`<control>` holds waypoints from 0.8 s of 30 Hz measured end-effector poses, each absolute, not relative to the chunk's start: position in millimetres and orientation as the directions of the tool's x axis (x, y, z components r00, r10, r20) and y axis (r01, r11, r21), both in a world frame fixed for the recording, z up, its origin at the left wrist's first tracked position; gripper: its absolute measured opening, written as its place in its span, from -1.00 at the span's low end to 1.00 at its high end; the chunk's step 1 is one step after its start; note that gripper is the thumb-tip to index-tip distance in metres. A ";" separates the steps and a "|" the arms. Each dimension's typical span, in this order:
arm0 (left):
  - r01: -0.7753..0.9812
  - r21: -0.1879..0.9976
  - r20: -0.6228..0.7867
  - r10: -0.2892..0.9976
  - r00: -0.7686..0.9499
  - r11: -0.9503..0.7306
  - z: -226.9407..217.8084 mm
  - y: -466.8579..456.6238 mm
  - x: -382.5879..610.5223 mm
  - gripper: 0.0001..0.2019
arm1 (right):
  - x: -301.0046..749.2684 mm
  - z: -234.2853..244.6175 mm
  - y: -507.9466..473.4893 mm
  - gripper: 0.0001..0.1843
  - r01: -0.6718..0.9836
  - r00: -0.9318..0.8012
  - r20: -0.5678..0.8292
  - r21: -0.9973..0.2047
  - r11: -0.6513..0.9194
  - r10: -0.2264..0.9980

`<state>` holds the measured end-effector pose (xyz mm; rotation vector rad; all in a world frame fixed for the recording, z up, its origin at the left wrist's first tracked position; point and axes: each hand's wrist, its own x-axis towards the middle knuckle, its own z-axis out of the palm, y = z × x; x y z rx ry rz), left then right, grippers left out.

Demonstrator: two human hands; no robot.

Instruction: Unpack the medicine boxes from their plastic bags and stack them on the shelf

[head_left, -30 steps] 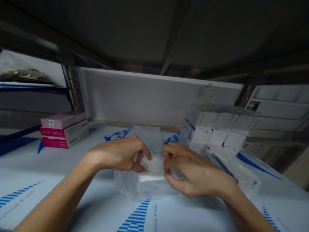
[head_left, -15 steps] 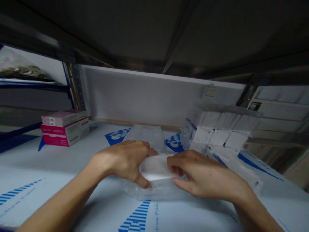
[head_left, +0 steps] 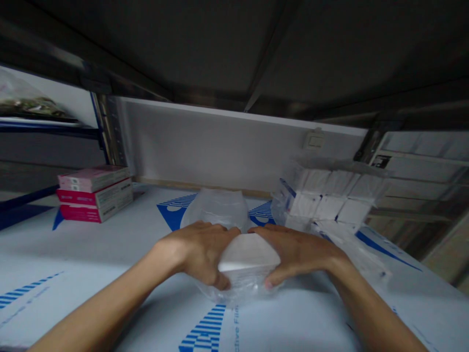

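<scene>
A white stack [head_left: 249, 252], seemingly many thin layers, lies in a clear plastic bag [head_left: 240, 292] in the middle of the surface. What the stack is made of cannot be made out. My left hand [head_left: 203, 252] grips its left side, thumb at the near edge and fingers at the far edge. Mirroring that on the right side, my right hand [head_left: 298, 248] closes around the stack with its thumb low in front. Just beyond the fingers lies another clear plastic bag [head_left: 222, 208], flat.
Pink-and-white boxes [head_left: 95, 193] are piled at the left. Plastic-wrapped white packs [head_left: 326, 198] stand at the back right, with more clear plastic [head_left: 361, 252] before them. A dark shelf [head_left: 205, 54] hangs low overhead. A wall [head_left: 220, 142] closes the back.
My right hand has shifted from the stack's top to its right side and now grips it there. My left hand keeps its hold on the left. The view has shifted slightly.
</scene>
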<state>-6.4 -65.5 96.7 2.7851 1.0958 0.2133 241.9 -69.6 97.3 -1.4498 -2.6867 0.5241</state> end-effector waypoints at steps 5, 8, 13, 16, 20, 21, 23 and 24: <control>0.571 0.265 0.223 0.625 0.748 -0.777 94.5 -55.7 -9.5 -0.33 | 233.2 100.8 -72.6 -0.10 0.736 -0.617 -0.013 -0.362 0.572 0.787; 0.618 0.284 0.139 0.669 0.730 -0.733 94.4 -49.4 -13.3 -0.30 | 224.6 94.8 -71.3 -0.16 0.717 -0.601 0.050 -0.407 0.566 0.797; 0.603 0.376 0.001 0.651 0.759 -0.703 95.0 -43.6 -19.8 -0.24 | 229.4 85.7 -55.2 -0.19 0.646 -0.634 0.116 -0.464 0.606 0.765; 0.545 0.434 0.105 0.641 0.760 -0.717 94.3 -41.4 -24.2 -0.11 | 239.5 81.0 -39.3 -0.21 0.492 -0.649 0.186 -0.637 0.593 0.738; 0.482 0.536 0.192 0.657 0.729 -0.693 91.0 -36.5 -30.5 0.23 | 250.0 72.2 -20.9 -0.23 0.239 -0.608 0.198 -0.878 0.415 0.769; 0.453 0.573 0.204 0.655 0.728 -0.683 89.0 -34.6 -31.7 0.27 | 251.5 70.3 -18.0 -0.22 0.172 -0.589 0.210 -0.911 0.375 0.780; 0.393 0.631 0.251 0.655 0.713 -0.669 83.2 -30.0 -33.1 0.28 | 253.4 68.0 -14.7 -0.23 0.067 -0.530 0.246 -0.942 0.329 0.812; 0.381 0.642 0.279 0.666 0.692 -0.665 79.7 -27.5 -33.4 0.26 | 253.9 67.5 -14.1 -0.24 0.033 -0.496 0.259 -0.948 0.317 0.829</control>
